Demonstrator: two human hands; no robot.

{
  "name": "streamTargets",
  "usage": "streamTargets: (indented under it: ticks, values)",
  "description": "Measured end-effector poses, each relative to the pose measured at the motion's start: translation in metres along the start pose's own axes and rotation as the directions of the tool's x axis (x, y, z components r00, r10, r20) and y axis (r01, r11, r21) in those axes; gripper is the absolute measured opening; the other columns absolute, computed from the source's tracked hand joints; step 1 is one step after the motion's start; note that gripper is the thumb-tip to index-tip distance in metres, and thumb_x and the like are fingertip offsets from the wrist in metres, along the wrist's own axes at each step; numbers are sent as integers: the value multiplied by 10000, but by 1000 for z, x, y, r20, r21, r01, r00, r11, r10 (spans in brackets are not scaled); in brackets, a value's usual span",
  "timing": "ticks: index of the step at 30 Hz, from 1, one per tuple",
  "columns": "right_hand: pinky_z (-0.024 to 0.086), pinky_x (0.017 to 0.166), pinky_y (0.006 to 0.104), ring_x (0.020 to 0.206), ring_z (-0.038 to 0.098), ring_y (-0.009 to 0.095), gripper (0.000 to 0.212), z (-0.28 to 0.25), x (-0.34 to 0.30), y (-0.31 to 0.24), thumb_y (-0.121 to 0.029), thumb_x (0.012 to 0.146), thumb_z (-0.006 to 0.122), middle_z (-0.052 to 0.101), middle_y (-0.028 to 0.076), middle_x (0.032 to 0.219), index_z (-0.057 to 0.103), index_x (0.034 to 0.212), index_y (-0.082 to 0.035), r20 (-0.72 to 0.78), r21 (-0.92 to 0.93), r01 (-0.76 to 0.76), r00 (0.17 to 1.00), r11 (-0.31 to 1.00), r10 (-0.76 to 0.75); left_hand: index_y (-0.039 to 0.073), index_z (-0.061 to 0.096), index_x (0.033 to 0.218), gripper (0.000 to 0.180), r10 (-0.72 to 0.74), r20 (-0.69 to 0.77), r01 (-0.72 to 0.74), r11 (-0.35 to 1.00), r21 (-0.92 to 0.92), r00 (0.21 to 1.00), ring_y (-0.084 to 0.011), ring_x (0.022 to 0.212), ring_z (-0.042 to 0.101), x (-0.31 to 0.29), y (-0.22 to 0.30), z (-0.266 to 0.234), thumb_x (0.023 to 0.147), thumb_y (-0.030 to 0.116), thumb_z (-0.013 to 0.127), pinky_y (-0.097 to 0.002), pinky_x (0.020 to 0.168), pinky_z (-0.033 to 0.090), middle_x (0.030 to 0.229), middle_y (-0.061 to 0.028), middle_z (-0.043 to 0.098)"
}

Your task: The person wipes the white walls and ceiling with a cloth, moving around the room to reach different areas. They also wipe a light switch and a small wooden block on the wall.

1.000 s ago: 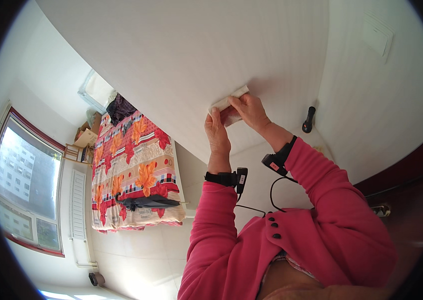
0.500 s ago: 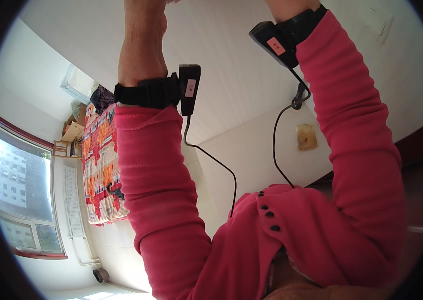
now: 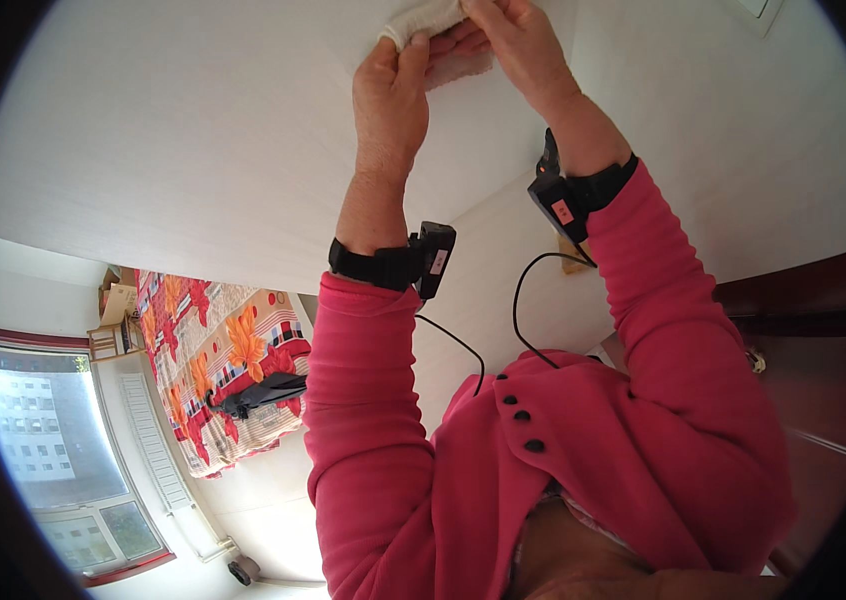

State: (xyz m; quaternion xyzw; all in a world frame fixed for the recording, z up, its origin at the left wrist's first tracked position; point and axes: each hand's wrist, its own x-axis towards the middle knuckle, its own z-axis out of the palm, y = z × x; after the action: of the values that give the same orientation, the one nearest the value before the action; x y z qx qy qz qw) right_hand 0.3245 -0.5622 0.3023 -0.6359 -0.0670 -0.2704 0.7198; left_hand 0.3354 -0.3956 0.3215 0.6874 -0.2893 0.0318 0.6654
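Both hands are raised to the top of the head view, against a broad white wall. Between them is a folded off-white cloth [image 3: 425, 20]. My left hand [image 3: 393, 100] pinches its near left edge between thumb and fingers. My right hand [image 3: 528, 50] grips the right end, thumb on top and fingers partly hidden underneath. A thin lower layer of the cloth hangs below the fingers. Each wrist wears a black strap with a small box, the left box [image 3: 435, 262] and the right box [image 3: 561, 205], with black cables running toward my pink top.
At left, a bed [image 3: 213, 330] with a red and orange floral cover bears a folded black umbrella [image 3: 268, 395]. Beyond stand a window [image 3: 58, 440] and a radiator [image 3: 153, 440]. A dark red door [image 3: 813, 440] is at right. A tan patch [image 3: 575, 260] shows behind my right wrist.
Both hands have come down into view, showing the cloth between them; before, they were mostly cut off at the top. The view has turned, with the bed now showing more.
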Motion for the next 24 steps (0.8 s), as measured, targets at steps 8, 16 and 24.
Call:
streamTargets:
  ticks: [8, 16, 24]
  values:
    - [539, 642, 299, 685, 666, 151, 373, -1, -110, 163, -307, 959, 598, 695, 109, 745, 623, 889, 59, -275, 111, -268, 917, 957, 289, 12, 648, 1119, 219, -105, -2, 104, 979, 175, 994, -156, 767, 584, -87, -158, 20, 998, 172, 559, -309, 733, 492, 881, -132, 694]
    - [535, 717, 428, 777, 681, 356, 368, -14, -173, 271, -331, 966, 512, 684, 204, 808, 618, 927, 19, -355, -289, -463, 865, 838, 356, 25, 648, 1212, 268, -419, 152, 364, 884, 294, 895, -212, 1032, 650, -137, -255, 15, 997, 161, 563, -332, 914, 485, 1111, -147, 712]
    - [517, 779, 487, 864, 653, 425, 326, -22, -190, 300, -325, 944, 496, 671, 230, 839, 637, 946, -31, -290, -118, -624, 766, 772, 574, 47, 649, 1211, 268, -404, 235, 341, 901, 268, 884, -307, 1086, 649, -150, -284, 17, 993, 165, 545, -370, 946, 478, 1157, -170, 692]
